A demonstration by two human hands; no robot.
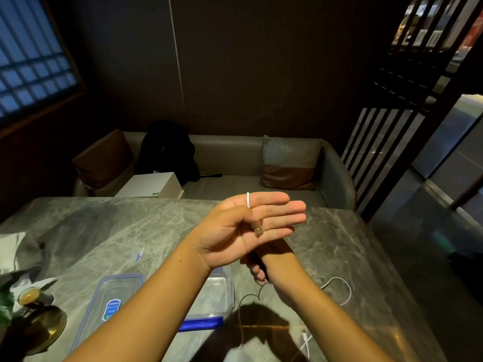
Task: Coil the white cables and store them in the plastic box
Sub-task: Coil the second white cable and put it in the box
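My left hand (pixel 235 231) is raised above the table, palm toward me and fingers straight. Its thumb pins a white cable (pixel 248 199) against the palm; the cable loops over the index finger's edge, and its USB plug (pixel 258 230) lies on the palm. My right hand (pixel 257 273) is mostly hidden under the left wrist, fingers curled, with the cable trailing from it down to the table. The clear plastic box (pixel 227 288) with a blue clip stands open below my left forearm. Its lid (pixel 115 286) lies to the left. A second white cable end (pixel 305 338) lies near the front edge.
On the grey marble table (pixel 130 223), a coffee cup (pixel 29 295) and a gold plate (pixel 44 327) sit at the left edge beside crumpled paper (pixel 10 249). Beyond the table is a sofa with a white box (pixel 154 185), a black bag (pixel 167 150) and cushions.
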